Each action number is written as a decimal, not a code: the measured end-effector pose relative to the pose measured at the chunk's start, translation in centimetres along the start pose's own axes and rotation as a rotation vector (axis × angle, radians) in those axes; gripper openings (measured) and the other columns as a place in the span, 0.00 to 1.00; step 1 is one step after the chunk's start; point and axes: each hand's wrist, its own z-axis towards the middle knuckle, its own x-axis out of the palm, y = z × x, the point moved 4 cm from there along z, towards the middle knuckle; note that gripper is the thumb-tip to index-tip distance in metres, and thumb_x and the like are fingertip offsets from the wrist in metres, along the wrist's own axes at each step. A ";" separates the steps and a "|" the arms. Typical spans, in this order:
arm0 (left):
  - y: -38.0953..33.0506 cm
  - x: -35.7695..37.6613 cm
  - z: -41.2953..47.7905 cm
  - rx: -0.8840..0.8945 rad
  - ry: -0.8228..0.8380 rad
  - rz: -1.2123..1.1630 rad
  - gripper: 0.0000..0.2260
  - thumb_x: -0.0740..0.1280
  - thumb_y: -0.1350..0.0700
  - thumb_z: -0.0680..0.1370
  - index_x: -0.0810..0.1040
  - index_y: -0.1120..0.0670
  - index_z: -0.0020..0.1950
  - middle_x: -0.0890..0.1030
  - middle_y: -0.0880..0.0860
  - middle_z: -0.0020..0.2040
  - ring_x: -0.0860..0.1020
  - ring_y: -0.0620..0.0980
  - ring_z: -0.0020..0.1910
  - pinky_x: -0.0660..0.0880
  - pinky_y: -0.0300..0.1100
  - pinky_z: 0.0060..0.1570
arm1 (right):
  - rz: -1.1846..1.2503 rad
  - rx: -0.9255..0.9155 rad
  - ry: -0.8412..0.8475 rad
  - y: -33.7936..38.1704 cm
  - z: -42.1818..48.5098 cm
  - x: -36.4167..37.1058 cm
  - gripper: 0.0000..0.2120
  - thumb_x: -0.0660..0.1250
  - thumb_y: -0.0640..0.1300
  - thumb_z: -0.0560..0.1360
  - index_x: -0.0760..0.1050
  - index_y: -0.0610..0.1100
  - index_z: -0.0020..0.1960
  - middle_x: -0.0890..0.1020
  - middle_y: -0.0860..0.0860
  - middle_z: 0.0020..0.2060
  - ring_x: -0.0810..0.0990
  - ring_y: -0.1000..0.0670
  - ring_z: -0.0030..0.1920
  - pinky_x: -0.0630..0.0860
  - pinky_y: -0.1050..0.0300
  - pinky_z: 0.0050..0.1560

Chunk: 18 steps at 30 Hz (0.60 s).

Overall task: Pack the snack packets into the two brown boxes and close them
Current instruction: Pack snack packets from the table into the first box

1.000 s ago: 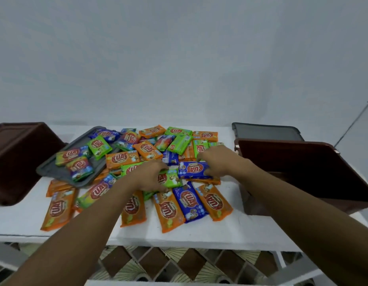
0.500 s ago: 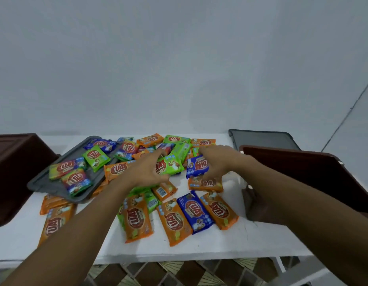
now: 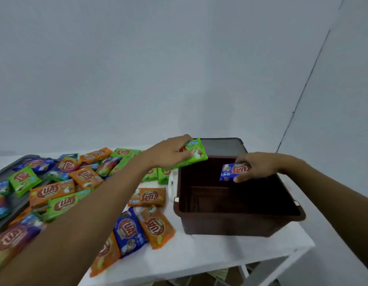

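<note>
An open brown box (image 3: 236,222) stands on the right of the white table, and what shows of its inside is dark and bare. My left hand (image 3: 168,152) grips a green snack packet (image 3: 194,154) at the box's back left corner. Over the box's far right part, my right hand (image 3: 256,167) holds a blue snack packet (image 3: 232,171). A heap of orange, green and blue packets (image 3: 76,182) covers the table to the left of the box. The second brown box is out of view.
A grey lid (image 3: 224,145) lies flat behind the box. A grey tray (image 3: 5,172) under part of the heap sits at the far left. The white table (image 3: 209,252) ends just right of the box, with a wall corner beyond.
Both hands lifted a packet each from the heap and carried it right, over the open box. The view swung right, so the left brown box left the frame.
</note>
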 end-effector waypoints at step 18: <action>-3.4 12.9 4.6 -0.069 0.461 0.779 0.32 0.71 0.39 0.72 0.69 0.54 0.70 0.72 0.54 0.66 0.74 0.57 0.62 0.73 0.52 0.55 | -0.532 -0.076 -0.011 -3.8 3.9 6.5 0.34 0.71 0.63 0.70 0.68 0.46 0.68 0.76 0.45 0.61 0.76 0.44 0.59 0.71 0.46 0.61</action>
